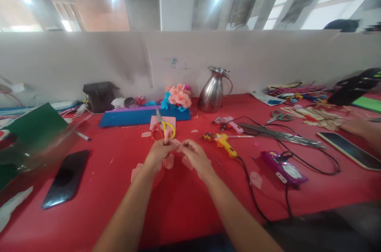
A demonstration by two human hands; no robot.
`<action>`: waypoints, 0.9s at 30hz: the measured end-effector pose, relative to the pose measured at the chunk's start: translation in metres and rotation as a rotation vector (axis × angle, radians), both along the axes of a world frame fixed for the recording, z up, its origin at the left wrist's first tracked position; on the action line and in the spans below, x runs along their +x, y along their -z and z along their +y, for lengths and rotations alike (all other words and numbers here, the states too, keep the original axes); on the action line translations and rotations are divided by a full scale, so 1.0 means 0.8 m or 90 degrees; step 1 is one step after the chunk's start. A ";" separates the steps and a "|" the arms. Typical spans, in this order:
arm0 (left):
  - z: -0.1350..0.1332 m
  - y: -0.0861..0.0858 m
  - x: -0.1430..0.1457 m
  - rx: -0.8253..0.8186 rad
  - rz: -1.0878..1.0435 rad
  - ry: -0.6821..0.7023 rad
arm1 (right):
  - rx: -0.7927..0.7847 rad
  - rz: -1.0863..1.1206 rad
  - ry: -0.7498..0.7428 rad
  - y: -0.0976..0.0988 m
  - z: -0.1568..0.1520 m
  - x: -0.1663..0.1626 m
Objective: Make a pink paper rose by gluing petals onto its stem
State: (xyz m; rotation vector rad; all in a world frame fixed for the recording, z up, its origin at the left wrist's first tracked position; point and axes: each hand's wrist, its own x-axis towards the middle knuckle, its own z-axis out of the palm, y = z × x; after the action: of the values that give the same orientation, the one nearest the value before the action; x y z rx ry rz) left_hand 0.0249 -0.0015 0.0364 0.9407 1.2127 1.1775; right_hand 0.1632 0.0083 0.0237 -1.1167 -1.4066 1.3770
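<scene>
In the head view, the left hand [160, 152] and right hand [195, 157] meet, fingers [187, 149] pinched on a thin, pale-pink, petal-shaped piece [176, 145] above the red table [175, 212]. Bare surface reaches the near edge; a yellow plastic glue gun [225, 145] lies rightward.

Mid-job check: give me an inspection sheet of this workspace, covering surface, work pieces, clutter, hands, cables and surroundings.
Surface: red tabletop, small scraps scattered on it.
Work pieces: thin pink piece at the fingertips; loose pink pieces near the hands.
Clutter: scissors just beyond the hands, yellow glue gun to the right, dark phone to the left.
Hands: left hand and right hand close together, both pinching the pink piece.
Cables: black cable trailing from the yellow glue gun toward the near edge.
Surroundings: pale partition behind, metal jug before it; another person's arm at right.
</scene>
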 end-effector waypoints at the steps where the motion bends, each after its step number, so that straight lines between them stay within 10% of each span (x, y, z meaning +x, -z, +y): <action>1: -0.001 0.003 -0.001 0.004 -0.011 -0.004 | -0.001 -0.003 -0.009 0.001 0.000 -0.001; 12: 0.000 0.010 0.001 0.000 -0.008 -0.027 | 0.139 -0.115 0.008 0.004 0.004 0.015; 17: 0.009 0.030 -0.004 -0.002 0.074 -0.087 | 0.259 -0.463 0.239 -0.011 0.033 0.093; 21: 0.018 0.045 -0.006 -0.009 0.164 -0.115 | 0.131 -0.720 0.276 -0.003 0.056 0.148; 27: 0.020 0.053 -0.011 0.017 0.263 -0.115 | 0.075 -0.707 0.190 0.006 0.062 0.162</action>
State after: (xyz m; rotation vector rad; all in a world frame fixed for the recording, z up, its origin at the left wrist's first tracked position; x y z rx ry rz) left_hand 0.0161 0.0148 -0.0062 1.1506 1.6434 1.1753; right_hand 0.2926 0.0580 0.0191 -2.0507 -1.8871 0.3859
